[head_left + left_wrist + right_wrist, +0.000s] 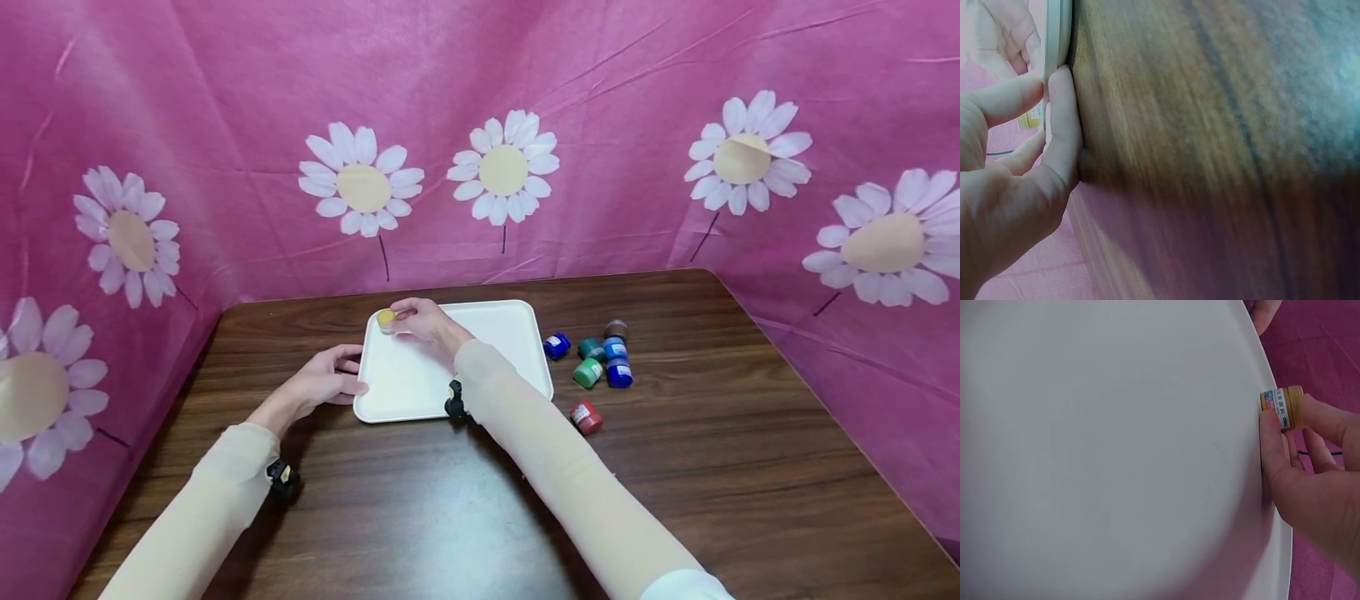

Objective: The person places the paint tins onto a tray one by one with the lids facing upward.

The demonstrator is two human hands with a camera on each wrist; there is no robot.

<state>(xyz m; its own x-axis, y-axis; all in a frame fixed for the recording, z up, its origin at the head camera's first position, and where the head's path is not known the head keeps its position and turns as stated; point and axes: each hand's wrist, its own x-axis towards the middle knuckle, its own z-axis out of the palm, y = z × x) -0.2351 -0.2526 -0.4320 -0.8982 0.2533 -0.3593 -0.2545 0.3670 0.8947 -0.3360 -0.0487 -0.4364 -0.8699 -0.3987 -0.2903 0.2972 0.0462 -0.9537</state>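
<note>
A white rectangular tray [420,375] lies on the wooden table. My left hand [326,379] grips its left side; in the left wrist view the thumb is on the upper side of the tray rim [1055,37] and a finger lies underneath. Over at the tray's far left corner, my right hand [423,319] pinches a small yellow paint jar [386,322] between thumb and fingers. The right wrist view shows the jar's printed label [1277,407], with the jar right at the tray's surface beside the raised rim.
Right of the tray stand or lie several paint jars: blue [557,345], dark green [591,348], green [587,372], light blue [615,348], dark blue [618,373] and brown [616,329]. A red jar [586,417] lies nearer me, by the right forearm. Pink flowered cloth [600,233] surrounds the table [712,467].
</note>
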